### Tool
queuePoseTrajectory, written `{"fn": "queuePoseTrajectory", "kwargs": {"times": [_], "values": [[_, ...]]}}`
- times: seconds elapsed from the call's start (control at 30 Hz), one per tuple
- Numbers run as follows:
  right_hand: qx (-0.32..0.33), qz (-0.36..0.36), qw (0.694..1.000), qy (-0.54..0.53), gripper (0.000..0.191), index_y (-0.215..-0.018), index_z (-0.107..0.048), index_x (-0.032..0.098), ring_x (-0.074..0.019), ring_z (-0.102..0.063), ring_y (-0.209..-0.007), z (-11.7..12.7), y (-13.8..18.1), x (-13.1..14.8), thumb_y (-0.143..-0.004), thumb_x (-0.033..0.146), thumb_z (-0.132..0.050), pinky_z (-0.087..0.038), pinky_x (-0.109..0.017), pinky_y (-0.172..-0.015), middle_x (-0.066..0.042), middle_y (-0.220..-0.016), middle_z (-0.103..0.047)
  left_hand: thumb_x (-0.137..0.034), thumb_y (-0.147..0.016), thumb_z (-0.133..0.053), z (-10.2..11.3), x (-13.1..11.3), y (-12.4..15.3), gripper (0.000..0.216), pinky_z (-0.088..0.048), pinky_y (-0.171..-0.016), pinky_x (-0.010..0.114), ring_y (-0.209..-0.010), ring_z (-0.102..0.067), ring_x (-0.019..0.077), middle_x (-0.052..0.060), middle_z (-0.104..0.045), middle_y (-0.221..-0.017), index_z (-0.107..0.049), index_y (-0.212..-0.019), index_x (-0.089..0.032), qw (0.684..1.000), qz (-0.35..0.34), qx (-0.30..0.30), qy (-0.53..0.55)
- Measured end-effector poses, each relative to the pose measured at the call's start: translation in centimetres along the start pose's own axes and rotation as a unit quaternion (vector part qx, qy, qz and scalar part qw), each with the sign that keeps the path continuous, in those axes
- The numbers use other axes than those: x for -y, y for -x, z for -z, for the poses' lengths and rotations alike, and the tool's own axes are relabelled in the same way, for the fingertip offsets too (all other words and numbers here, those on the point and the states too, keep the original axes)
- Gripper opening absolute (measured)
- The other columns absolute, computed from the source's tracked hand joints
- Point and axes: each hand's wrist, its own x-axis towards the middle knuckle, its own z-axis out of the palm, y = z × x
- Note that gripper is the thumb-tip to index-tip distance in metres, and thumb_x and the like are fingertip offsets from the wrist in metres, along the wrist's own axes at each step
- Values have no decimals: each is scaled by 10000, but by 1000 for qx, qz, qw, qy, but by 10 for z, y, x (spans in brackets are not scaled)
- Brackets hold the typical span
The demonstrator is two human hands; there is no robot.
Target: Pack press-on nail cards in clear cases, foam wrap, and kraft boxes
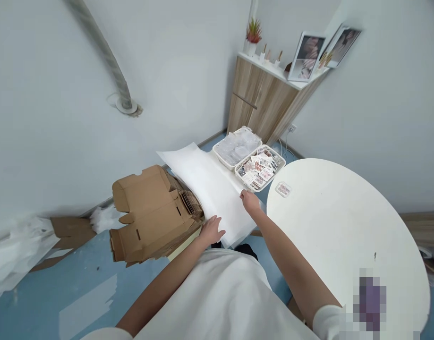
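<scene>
A large white sheet [217, 189], perhaps foam or paper, stretches out in front of me, its far left corner lifted. My left hand [210, 230] rests on its near left edge with the fingers spread. At the sheet's right edge, my right hand [250, 200] is closed, pinching that edge. Just beyond the right hand sits a white basket [261, 186] full of small cards and clear packs of what look like press-on nails. A second white basket [224, 163] behind it holds clear plastic cases.
Flattened brown cardboard boxes [149, 208] are stacked to the left. On the right, a round white table [330, 217] carries one small clear pack [283, 189]. A wood-fronted cabinet [262, 94] stands in the corner. White wrapping [21, 250] lies along the left wall.
</scene>
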Motion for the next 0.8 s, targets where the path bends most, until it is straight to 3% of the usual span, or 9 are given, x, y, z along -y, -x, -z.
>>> {"fn": "queuePoseTrajectory", "kwargs": {"times": [0.2,0.3,0.37,0.5,0.67,0.73,0.8], "values": [[-30,7,999,-35,186,-859,-526,185,-166,-529,-700,10,10,2,-785,104,-377,-329,-266,-601,-61,-777,-590,-318,-708,-547,-2,1,4,486,-327,-959,375,-1172,-417,258,139,-483,-1241,-483,-1157,-143,998,-13,-38,47],[-32,21,995,-90,171,-823,-511,184,-147,-526,-694,10,13,8,-807,159,-343,-363,-257,-611,-42,-778,-588,-326,-715,-560,1,-8,-1,451,-362,-938,350,-1099,-487,230,115,-529,-1192,-502,-1133,-165,984,-25,-87,154],[-25,35,980,-193,146,-808,-501,185,-132,-526,-691,6,16,13,-810,244,-368,-392,-249,-620,-28,-787,-585,-356,-719,-568,5,-20,-10,475,-429,-857,337,-995,-554,211,114,-551,-1155,-488,-1147,-166,957,-33,-118,264],[2,25,899,-438,232,-875,-493,186,-138,-550,-741,-6,28,24,-725,363,-509,-445,-271,-665,-28,-822,-588,-336,-668,-642,15,-42,-25,492,-479,-728,304,-871,-595,190,107,-596,-1055,-516,-1109,-158,886,-35,-139,440],[87,5,785,-613,404,-1027,-469,207,-172,-578,-919,-10,42,31,-666,327,-605,-464,-325,-777,-75,-1023,-594,-318,-595,-697,18,-46,-27,395,-456,-702,265,-770,-571,151,31,-637,-878,-597,-946,-167,860,-51,-159,482],[105,15,761,-640,405,-1059,-465,211,-178,-566,-971,-9,45,31,-692,329,-589,-449,-344,-828,-87,-1078,-580,-352,-645,-649,15,-42,-26,342,-448,-684,250,-758,-562,143,25,-632,-834,-600,-921,-156,838,-40,-155,521],[106,26,764,-635,410,-1073,-463,211,-172,-557,-982,-8,47,32,-700,329,-584,-436,-350,-858,-90,-1110,-561,-386,-702,-581,12,-36,-26,290,-444,-650,237,-717,-557,129,23,-621,-787,-603,-862,-144,807,-14,-142,574]]}}
